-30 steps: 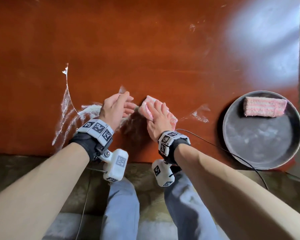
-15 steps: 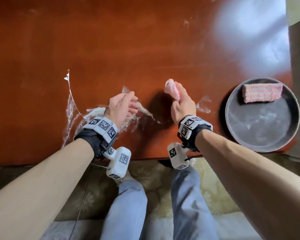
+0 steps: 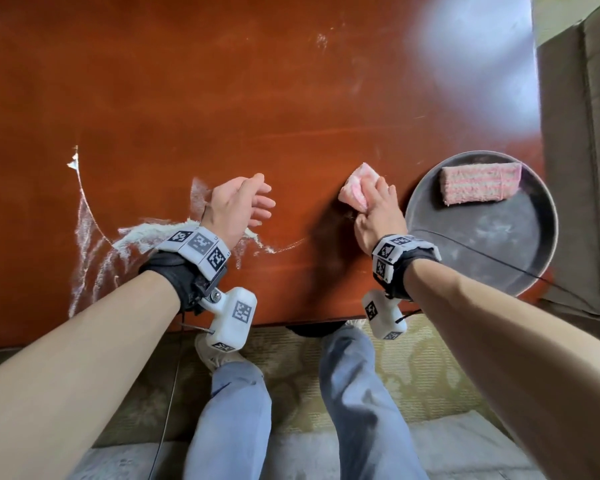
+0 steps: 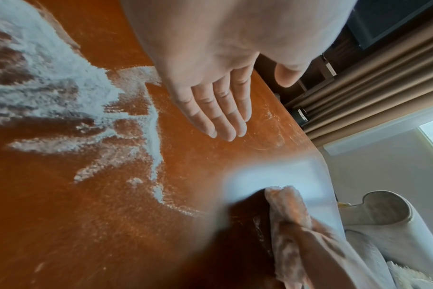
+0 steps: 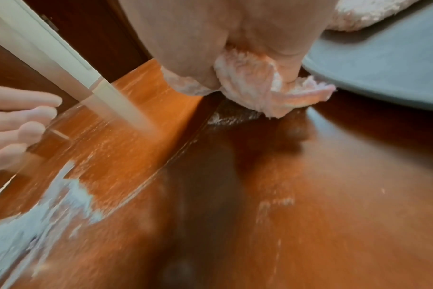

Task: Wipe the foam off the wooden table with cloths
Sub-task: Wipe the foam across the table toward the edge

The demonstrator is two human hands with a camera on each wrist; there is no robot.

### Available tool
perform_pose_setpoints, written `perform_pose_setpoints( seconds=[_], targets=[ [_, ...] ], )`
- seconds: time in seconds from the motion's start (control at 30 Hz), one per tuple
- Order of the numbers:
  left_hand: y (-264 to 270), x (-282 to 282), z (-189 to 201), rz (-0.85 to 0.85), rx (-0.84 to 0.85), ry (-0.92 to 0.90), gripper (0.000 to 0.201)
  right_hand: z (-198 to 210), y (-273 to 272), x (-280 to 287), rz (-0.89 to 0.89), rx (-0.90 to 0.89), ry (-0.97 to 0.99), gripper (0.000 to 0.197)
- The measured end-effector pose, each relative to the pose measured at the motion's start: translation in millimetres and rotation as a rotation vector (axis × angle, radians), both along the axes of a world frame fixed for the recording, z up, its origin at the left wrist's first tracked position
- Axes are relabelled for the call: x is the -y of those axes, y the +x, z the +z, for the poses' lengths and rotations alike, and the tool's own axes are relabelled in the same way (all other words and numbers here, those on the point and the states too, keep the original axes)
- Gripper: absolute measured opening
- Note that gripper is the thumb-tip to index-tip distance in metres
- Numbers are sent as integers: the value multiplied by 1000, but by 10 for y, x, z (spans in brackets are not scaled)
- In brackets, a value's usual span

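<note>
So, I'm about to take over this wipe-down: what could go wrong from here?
1. The left hand hovers open just over the foam and may smear it if it drops.
2. The pink cloth in the right hand sits close to the grey tray; a rightward stroke might bump it.
3. Foam streaks reach toward the table near edge and could drip off.

A glossy reddish-brown wooden table (image 3: 257,98) carries everything. White foam (image 3: 142,233) lies smeared on it at about eight o'clock, in streaks with a thin arc curving up toward nine o'clock and a trail running toward the middle. Fainter smudges (image 3: 321,39) show near twelve o'clock. A round dark grey tray (image 3: 534,268) sits on the table at three o'clock, close to its right edge. A bright glare lies at one o'clock.
</note>
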State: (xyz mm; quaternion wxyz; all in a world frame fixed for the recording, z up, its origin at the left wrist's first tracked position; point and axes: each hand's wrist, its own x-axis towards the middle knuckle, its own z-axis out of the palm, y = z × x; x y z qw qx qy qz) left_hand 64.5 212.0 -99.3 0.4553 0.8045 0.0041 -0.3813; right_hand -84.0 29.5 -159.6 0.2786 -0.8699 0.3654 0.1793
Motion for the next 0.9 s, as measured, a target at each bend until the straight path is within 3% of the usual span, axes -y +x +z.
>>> perform_pose_setpoints(
  seconds=[0.13, 0.3, 0.63, 0.8, 0.9],
  targets=[
    [-8, 10, -18, 14, -10, -4, 36, -53, -96, -279, -22, -95, -39, 77],
    [52, -215, 2, -1, -26, -33, 35, -96, -100, -803, -107, -85, 0, 81],
    [381, -1302, -25, -54, -60, -46, 35, 49, 456, -2088, -208, -39, 154, 74],
    [602, -1810, -58, -36, -77, -24, 32, 111, 892, -2660, -154, 71, 315, 68],
    [689, -2017, -73, -28, -79, -4, 36, 244, 1041, -2808, -272, 173, 391, 69]
  ],
)
